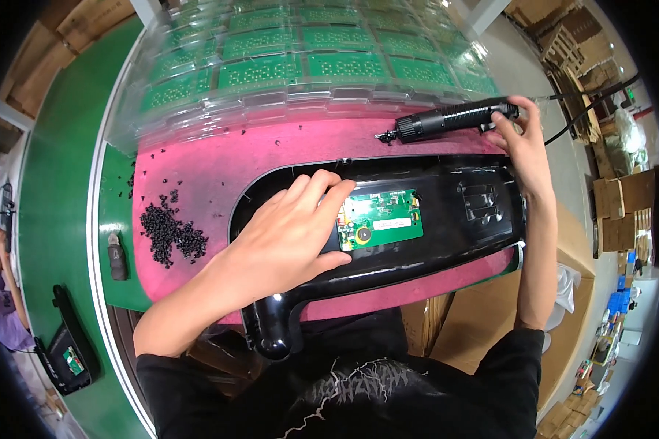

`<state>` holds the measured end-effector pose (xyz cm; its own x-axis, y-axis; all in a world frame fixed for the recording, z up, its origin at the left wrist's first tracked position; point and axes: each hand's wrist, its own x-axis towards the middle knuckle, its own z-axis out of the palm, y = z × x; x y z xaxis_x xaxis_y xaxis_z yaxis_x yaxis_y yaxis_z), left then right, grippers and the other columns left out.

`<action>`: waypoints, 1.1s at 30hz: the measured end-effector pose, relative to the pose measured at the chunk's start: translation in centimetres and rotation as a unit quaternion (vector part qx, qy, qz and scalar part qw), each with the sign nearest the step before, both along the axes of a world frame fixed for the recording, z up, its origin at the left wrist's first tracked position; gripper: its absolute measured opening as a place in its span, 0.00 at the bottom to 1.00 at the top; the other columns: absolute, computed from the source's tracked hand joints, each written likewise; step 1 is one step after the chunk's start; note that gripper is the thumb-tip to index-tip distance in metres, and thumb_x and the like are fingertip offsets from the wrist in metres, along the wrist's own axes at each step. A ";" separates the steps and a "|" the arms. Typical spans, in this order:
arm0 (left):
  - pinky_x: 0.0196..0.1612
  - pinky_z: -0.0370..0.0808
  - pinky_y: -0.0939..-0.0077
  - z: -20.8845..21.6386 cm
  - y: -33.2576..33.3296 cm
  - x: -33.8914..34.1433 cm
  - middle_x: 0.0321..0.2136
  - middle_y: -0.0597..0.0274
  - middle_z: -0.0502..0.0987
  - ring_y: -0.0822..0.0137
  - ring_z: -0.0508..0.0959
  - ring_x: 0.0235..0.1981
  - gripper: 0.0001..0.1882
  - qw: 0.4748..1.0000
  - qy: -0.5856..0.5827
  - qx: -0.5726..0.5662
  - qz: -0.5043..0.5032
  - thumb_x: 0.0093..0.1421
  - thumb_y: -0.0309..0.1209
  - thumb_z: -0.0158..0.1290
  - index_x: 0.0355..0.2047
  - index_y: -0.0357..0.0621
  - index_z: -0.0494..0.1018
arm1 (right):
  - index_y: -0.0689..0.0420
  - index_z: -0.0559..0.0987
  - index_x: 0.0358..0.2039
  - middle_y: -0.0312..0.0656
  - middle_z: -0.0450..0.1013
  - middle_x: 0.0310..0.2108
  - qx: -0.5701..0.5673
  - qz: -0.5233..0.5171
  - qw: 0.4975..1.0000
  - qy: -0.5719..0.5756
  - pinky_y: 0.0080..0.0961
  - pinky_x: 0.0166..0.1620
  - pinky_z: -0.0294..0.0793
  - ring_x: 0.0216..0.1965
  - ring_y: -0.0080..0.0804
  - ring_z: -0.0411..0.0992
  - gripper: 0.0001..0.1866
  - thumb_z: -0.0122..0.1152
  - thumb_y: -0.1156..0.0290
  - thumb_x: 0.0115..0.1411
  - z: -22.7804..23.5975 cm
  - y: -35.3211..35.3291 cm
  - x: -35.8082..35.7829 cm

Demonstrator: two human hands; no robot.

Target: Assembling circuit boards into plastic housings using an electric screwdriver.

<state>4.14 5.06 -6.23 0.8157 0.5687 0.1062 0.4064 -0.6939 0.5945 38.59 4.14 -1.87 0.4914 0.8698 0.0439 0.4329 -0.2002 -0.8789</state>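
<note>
Head view: left hand (289,230) stands wide at nine o'clock of green rectangular circuit board (389,212); right hand (526,146) holds black cylindrical screwdriver (447,121)

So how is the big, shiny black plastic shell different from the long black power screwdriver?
The big, shiny black plastic shell is wide and open like a tray; the long black power screwdriver is slim and tube-shaped. The shell lies on the flat pink mat, while the right hand holds the screwdriver. The shell is much bigger than the screwdriver. Both are black.
</note>
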 end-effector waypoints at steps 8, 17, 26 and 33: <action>0.52 0.70 0.60 0.1 0.1 0.1 0.50 0.49 0.65 0.49 0.69 0.52 0.41 1.000 0.002 0.006 -0.014 0.47 0.34 0.68 0.58 0.34 0.61 | 0.60 0.60 0.57 0.45 0.70 0.48 0.214 0.086 0.934 0.272 0.35 0.54 0.71 0.52 0.33 0.70 0.26 0.60 0.72 0.63 -2.8 3.5 -8.0; 0.48 0.73 0.60 0.3 0.0 0.2 0.48 0.49 0.68 0.50 0.73 0.46 0.37 0.998 -0.047 -0.012 0.030 0.51 0.37 0.66 0.57 0.35 0.62 | 0.55 0.71 0.41 0.33 0.64 0.22 0.343 0.171 0.790 0.479 0.30 0.39 0.66 0.26 0.24 0.64 0.22 0.51 0.47 0.65 1.5 1.3 -10.4; 0.29 0.72 0.75 0.5 0.6 0.0 0.28 0.59 0.76 0.68 0.74 0.24 0.13 0.956 -0.186 -0.222 -0.038 0.54 0.27 0.63 0.36 0.35 0.74 | 0.54 0.68 0.40 0.27 0.62 0.18 0.288 0.341 0.684 0.577 0.20 0.29 0.62 0.16 0.16 0.59 0.23 0.51 0.44 0.65 1.2 -1.7 -12.5; 0.28 0.77 0.76 0.4 0.3 0.2 0.24 0.55 0.79 0.66 0.80 0.24 0.02 0.958 -0.259 -0.117 -0.043 0.54 0.17 0.59 0.29 0.31 0.77 | 0.54 0.67 0.39 0.29 0.62 0.17 0.305 0.393 0.673 0.547 0.22 0.29 0.63 0.15 0.17 0.61 0.24 0.52 0.43 0.63 0.8 -2.5 -11.4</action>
